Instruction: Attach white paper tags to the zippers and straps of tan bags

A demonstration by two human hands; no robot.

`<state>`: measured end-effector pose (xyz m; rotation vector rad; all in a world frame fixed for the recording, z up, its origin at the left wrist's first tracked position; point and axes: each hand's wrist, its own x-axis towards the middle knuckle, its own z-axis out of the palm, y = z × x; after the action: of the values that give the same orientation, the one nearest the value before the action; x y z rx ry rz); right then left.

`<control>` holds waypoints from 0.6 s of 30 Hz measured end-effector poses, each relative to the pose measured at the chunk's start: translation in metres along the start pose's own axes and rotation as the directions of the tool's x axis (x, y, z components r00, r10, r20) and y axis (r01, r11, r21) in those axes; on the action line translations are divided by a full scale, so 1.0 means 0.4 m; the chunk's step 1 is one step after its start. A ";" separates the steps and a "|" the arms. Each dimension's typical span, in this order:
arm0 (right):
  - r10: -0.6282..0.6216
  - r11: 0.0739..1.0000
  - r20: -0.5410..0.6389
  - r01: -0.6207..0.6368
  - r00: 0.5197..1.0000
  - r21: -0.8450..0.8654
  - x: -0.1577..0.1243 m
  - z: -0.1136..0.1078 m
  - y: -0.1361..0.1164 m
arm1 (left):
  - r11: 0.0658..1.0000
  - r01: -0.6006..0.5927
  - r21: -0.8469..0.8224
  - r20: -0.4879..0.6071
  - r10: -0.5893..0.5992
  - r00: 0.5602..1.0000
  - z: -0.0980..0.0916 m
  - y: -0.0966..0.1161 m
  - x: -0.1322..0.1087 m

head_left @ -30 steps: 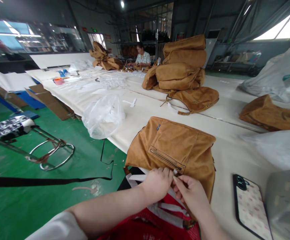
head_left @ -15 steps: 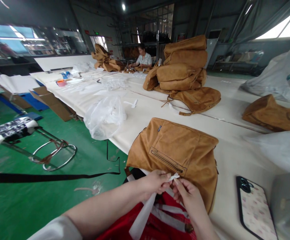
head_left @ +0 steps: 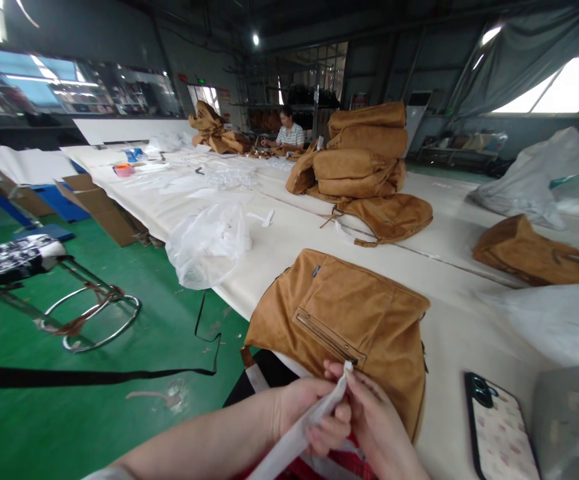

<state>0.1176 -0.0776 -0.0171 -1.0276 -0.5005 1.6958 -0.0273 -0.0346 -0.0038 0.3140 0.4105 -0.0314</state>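
My left hand (head_left: 314,410) and my right hand (head_left: 374,413) meet just in front of a tan leather bag (head_left: 364,293). Both have their fingers closed on a thin white strip (head_left: 302,430), which looks like tissue or soft cloth. Its bunched upper end is pinched by my right thumb and fingers, while the long tail slants down to the left across my left hand. The bag lies flat on the table, its zipped pocket facing up. A wrapped strap hangs off its left corner. My hands hide part of the bag's lower edge and the red cloth beneath.
On the right lies a phone (head_left: 500,427) beside a grey box (head_left: 572,413). A clear plastic bag (head_left: 212,243) sits at the table's left edge. Stacked tan bags (head_left: 359,160) stand farther back, with a seated person (head_left: 290,133) behind. A stool (head_left: 24,260) stands left.
The strip's tail has swung up in front of my left hand, and its end now points upward between my fingers. My hands have drawn closer together. The view has shifted slightly.
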 end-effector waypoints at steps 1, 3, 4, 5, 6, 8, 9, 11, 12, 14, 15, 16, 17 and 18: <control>-0.002 0.999 -0.015 0.003 1.000 0.034 0.001 0.001 0.001 | 0.999 0.024 0.038 -0.004 -0.024 1.000 -0.010 -0.012 0.000; -0.012 0.995 -0.043 0.016 0.999 0.096 0.007 0.000 0.004 | 0.991 0.062 0.118 -0.047 -0.057 0.997 -0.035 -0.042 -0.008; -0.019 0.992 -0.060 0.027 0.998 0.123 0.010 -0.001 0.007 | 0.988 0.062 0.145 -0.076 -0.052 0.996 -0.050 -0.059 -0.017; -0.029 0.989 -0.079 0.040 0.996 0.145 0.013 0.000 0.010 | 0.986 0.050 0.160 -0.103 -0.033 0.994 -0.066 -0.076 -0.028; -0.039 0.985 -0.104 0.056 0.994 0.160 0.016 0.001 0.014 | 0.987 0.023 0.162 -0.126 -0.002 0.992 -0.083 -0.091 -0.043; -0.060 0.986 -0.150 0.082 0.987 0.143 0.018 0.004 0.019 | 0.989 -0.035 0.147 -0.177 0.061 0.982 -0.120 -0.115 -0.081; -0.075 0.991 -0.155 0.091 0.985 0.095 0.016 0.005 0.019 | 0.988 -0.063 0.143 -0.211 0.093 0.973 -0.141 -0.121 -0.104; -0.100 0.989 -0.107 0.087 0.989 -0.122 0.005 -0.003 0.008 | 0.980 -0.112 0.166 -0.287 0.157 0.945 -0.188 -0.125 -0.154; -0.107 0.958 -0.067 0.085 0.992 -0.275 -0.005 -0.012 -0.005 | 0.971 -0.149 0.186 -0.327 0.204 0.923 -0.212 -0.125 -0.179; -0.157 0.816 -0.031 0.112 0.987 -0.568 -0.030 -0.044 -0.048 | 0.948 -0.188 0.255 -0.388 0.279 0.879 -0.259 -0.127 -0.227; -0.220 0.724 -0.048 0.130 0.974 -0.677 -0.043 -0.066 -0.076 | 0.935 -0.182 0.304 -0.395 0.297 0.869 -0.278 -0.131 -0.246; -0.304 0.633 -0.085 0.135 0.949 -0.762 -0.053 -0.089 -0.108 | 0.929 -0.139 0.343 -0.389 0.275 0.879 -0.293 -0.139 -0.262; -0.401 0.550 -0.130 0.124 0.907 -0.826 -0.059 -0.113 -0.141 | 0.926 -0.090 0.366 -0.380 0.237 0.894 -0.301 -0.149 -0.274; -0.486 0.476 -0.170 0.096 0.857 -0.874 -0.060 -0.135 -0.173 | 0.927 -0.047 0.373 -0.371 0.195 0.908 -0.303 -0.160 -0.280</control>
<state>0.2028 -0.0823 0.0145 -1.8151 -1.2276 0.7929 -0.1831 -0.0620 -0.0834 0.7131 0.7990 0.0863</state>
